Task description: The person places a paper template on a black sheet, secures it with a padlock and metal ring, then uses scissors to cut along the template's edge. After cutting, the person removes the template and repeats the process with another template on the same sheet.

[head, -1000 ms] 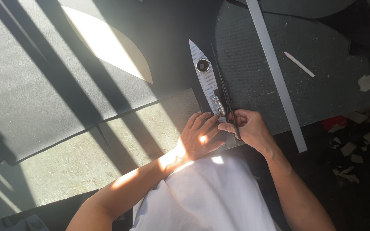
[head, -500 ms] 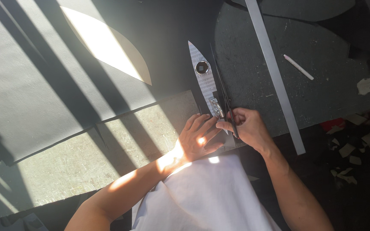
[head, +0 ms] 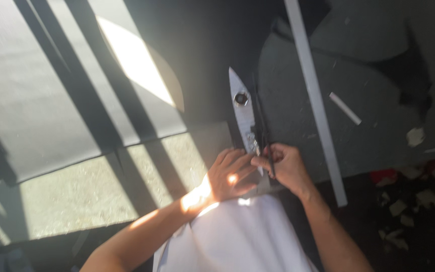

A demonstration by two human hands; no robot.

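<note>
Pinching between both hands' fingers (head: 259, 162), the pointed metal template (head: 244, 113) extends away.

A: What sort of place was shown?
B: A cutting workshop: large dark sheet material (head: 358, 141) covered the bench, a long grey straightedge (head: 314, 100) lay across it, and offcut scraps (head: 409, 211) littered the floor.

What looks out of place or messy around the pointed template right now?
Pale scraps lie scattered on the dark floor at right, with one red piece. A short white stick lies loose on the grey sheet. Otherwise nothing stands out.
</note>
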